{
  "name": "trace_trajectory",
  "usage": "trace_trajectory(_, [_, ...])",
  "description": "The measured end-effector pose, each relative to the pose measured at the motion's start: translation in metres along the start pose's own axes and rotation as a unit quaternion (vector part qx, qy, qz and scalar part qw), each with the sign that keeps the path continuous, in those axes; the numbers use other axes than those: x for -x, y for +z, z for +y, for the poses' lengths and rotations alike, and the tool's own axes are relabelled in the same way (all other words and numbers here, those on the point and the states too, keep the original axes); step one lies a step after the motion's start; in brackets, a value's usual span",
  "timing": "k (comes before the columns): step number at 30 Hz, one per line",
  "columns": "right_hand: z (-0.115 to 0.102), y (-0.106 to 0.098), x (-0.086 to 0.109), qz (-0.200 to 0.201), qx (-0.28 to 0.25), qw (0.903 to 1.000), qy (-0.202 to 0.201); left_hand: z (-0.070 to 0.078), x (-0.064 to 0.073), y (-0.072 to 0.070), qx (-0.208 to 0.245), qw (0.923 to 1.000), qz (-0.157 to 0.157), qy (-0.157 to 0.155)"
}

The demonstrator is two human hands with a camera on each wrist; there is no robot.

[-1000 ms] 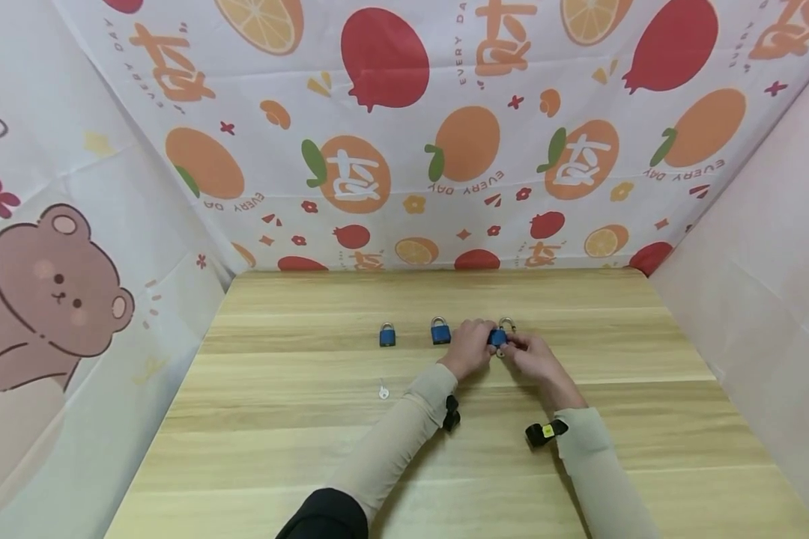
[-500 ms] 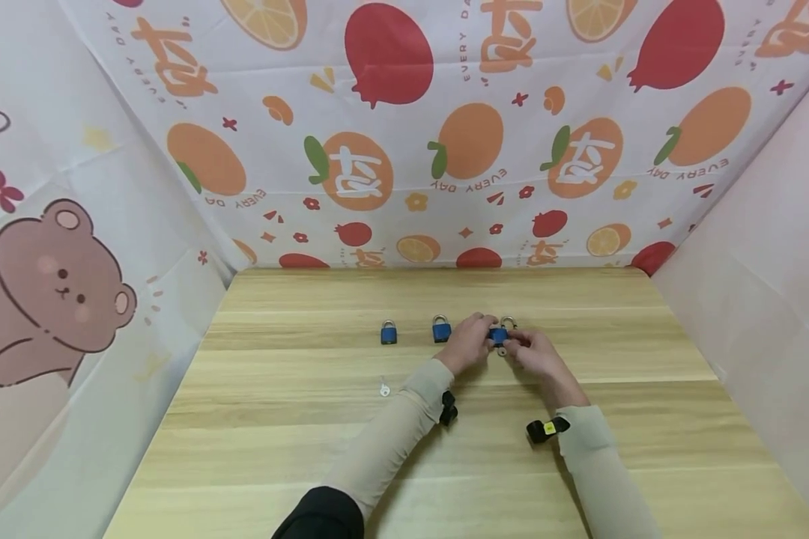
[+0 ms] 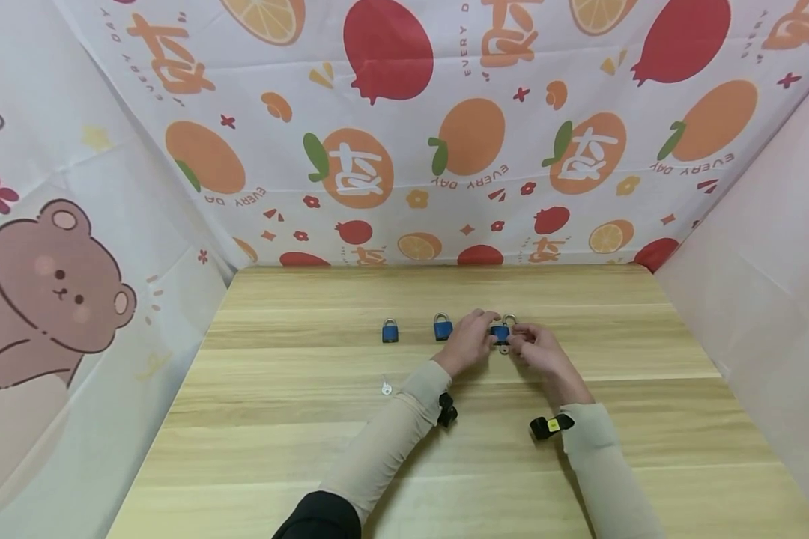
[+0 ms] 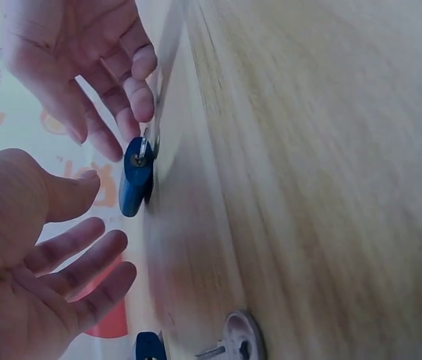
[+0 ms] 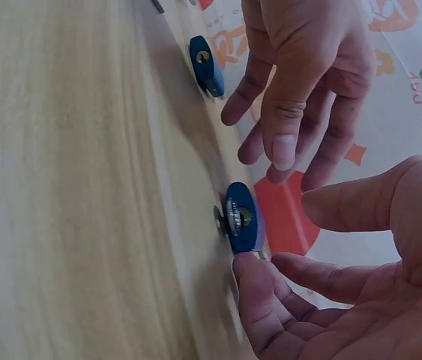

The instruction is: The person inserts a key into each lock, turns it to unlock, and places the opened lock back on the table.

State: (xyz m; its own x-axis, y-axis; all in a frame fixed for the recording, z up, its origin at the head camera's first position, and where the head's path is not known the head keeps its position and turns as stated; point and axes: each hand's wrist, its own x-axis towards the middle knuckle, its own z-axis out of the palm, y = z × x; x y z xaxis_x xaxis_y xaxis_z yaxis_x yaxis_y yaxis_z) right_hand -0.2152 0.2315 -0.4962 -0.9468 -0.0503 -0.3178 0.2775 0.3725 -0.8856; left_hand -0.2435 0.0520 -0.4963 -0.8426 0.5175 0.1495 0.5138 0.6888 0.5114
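A blue padlock point(image 3: 500, 333) lies between the two hands at right of centre on the table, its shackle point(image 3: 509, 320) swung open. A key point(image 5: 232, 216) is in its keyhole. My left hand point(image 3: 470, 340) is just left of the padlock, thumb and fingers spread apart around nothing in the left wrist view. On the other side, my right hand point(image 3: 542, 352) has loosely bent fingers, with fingertips point(image 5: 249, 264) right at the padlock's edge. Left of the hands stand two more blue padlocks, a middle one point(image 3: 443, 327) and a far-left one point(image 3: 390, 331), both with shackles down.
A loose silver key point(image 3: 386, 388) lies on the wooden table point(image 3: 276, 419), in front of the far-left padlock. Fruit-printed cloth point(image 3: 404, 150) rises behind the table's back edge. Cloth walls stand at both sides.
Fingers of both hands have loosened from the open padlock, and the right hand has drawn slightly to the right. The padlock and its key show more between them. The other padlocks stay put.
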Motion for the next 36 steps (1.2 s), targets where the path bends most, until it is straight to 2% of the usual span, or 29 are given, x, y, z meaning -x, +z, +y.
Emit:
trace_trajectory(4, [-0.005, -0.005, 0.002, 0.016, 0.033, 0.9993, -0.007, 0.001, 0.001, -0.002, 0.002, 0.9999, 0.014, -0.001])
trace_trajectory(9, [-0.013, -0.012, 0.006, 0.045, 0.068, 0.9961, -0.034, 0.006, 0.003, -0.007, -0.002, 0.9996, 0.029, 0.004])
trace_trajectory(13, [-0.023, -0.015, 0.012, 0.068, 0.088, 0.9924, -0.053, 0.013, 0.006, -0.017, 0.001, 0.9989, 0.047, 0.006])
trace_trajectory(17, [-0.035, -0.014, 0.019, 0.076, 0.082, 0.9913, -0.070, 0.019, 0.010, -0.030, 0.010, 0.9980, 0.062, 0.004])
trace_trajectory(26, [-0.064, -0.009, 0.041, 0.096, 0.107, 0.9791, -0.144, 0.022, 0.026, -0.052, 0.048, 0.9934, 0.101, -0.027])
trace_trajectory(32, [-0.077, -0.006, 0.055, 0.103, 0.111, 0.9749, -0.163, 0.028, 0.038, -0.058, 0.049, 0.9917, 0.109, -0.046])
trace_trajectory(36, [-0.083, -0.004, 0.061, 0.106, 0.117, 0.9727, -0.170, 0.030, 0.048, -0.058, 0.050, 0.9887, 0.129, -0.058])
